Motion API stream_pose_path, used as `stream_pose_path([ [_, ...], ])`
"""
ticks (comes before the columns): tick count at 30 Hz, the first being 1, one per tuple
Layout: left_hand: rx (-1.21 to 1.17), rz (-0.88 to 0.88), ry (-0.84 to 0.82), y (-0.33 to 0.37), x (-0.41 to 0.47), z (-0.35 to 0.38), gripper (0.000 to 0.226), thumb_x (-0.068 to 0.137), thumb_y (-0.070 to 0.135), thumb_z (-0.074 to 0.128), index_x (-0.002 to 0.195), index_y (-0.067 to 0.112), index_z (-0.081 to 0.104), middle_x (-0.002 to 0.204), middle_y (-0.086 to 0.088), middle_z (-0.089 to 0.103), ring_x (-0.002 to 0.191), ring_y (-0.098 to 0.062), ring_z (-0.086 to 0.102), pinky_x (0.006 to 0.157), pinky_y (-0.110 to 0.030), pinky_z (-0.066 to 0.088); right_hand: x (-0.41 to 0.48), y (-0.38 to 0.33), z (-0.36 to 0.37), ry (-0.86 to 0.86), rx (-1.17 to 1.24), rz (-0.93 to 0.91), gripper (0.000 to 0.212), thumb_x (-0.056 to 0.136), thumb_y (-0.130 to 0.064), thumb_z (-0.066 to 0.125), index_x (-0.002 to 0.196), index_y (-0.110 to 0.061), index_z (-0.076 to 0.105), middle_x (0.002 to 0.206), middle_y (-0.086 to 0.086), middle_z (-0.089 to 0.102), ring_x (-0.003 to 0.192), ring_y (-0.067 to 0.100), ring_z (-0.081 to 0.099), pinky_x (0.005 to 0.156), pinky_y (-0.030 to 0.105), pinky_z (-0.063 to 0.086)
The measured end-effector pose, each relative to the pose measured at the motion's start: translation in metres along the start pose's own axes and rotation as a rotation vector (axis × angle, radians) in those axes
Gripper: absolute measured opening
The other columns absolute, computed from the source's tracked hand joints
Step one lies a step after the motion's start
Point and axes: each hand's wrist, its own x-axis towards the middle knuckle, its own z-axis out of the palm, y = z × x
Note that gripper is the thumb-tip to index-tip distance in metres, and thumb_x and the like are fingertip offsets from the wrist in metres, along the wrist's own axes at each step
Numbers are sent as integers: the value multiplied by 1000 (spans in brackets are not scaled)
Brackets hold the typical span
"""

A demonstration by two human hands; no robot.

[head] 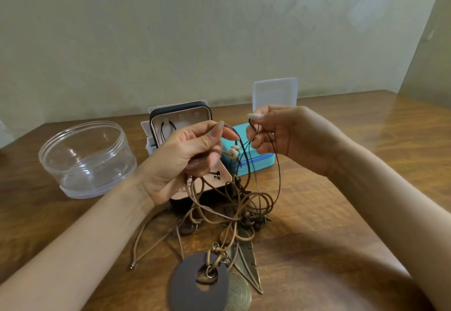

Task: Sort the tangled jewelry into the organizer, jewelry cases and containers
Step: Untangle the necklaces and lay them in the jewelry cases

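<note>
A tangle of brown cord necklaces (pixel 234 203) hangs from both hands down to the wooden table (pixel 341 164). My left hand (pixel 185 159) grips several cords near a few pale shell beads (pixel 233 152). My right hand (pixel 280 135) pinches a thin dark cord (pixel 253 127) between thumb and fingers. A dark round disc pendant (pixel 192 284), a brass spiral disc (pixel 238 291) and a metal feather pendant (pixel 249 262) lie on the table in front. Behind the hands stands an open black jewelry case (pixel 180 113) with a pink lining and a dark cord inside its lid.
A clear round plastic container (pixel 87 159) sits at the left. A closed teal jewelry case (pixel 258 161) lies behind the cords, and a clear plastic box with a raised lid (pixel 274 93) stands behind my right hand. A wall runs along the table's far edge.
</note>
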Motion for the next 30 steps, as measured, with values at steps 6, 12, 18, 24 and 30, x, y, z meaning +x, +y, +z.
stream_pose_path([
  [6,131,64,1,3,-1,0,50,86,46,48,47,15,52,34,8,30,36,-7,21,41,-20,17,-2,-5,-8,65,185,-161,5,78,-14,58,77,-13,54,66,1,54,58,10,46,54,17,43],
  [12,103,116,-52,1,-5,-4,45,79,29,60,39,15,45,30,8,32,28,-6,27,45,-23,25,-1,-2,-7,192,173,-127,16,70,-17,59,83,-12,53,61,-1,53,56,9,44,51,15,41],
  [18,308,-132,-354,-4,-4,-1,46,91,27,49,47,15,46,36,4,45,29,-6,37,42,-13,34,-2,-5,-6,229,454,-250,9,84,-9,50,76,-12,53,61,1,53,53,8,45,50,15,41],
  [24,369,-178,-74,-7,1,3,50,86,34,50,95,-14,57,88,-7,73,64,-14,67,46,-18,49,-5,-4,0,-53,300,-248,5,75,-16,56,74,-13,52,64,3,56,54,9,46,50,16,42],
  [30,323,-180,34,-9,1,4,22,87,27,53,85,5,55,72,-3,71,58,-15,66,45,-18,50,-3,-1,3,-121,232,-248,7,80,-14,50,75,-10,53,69,5,60,58,12,52,56,19,47],
])
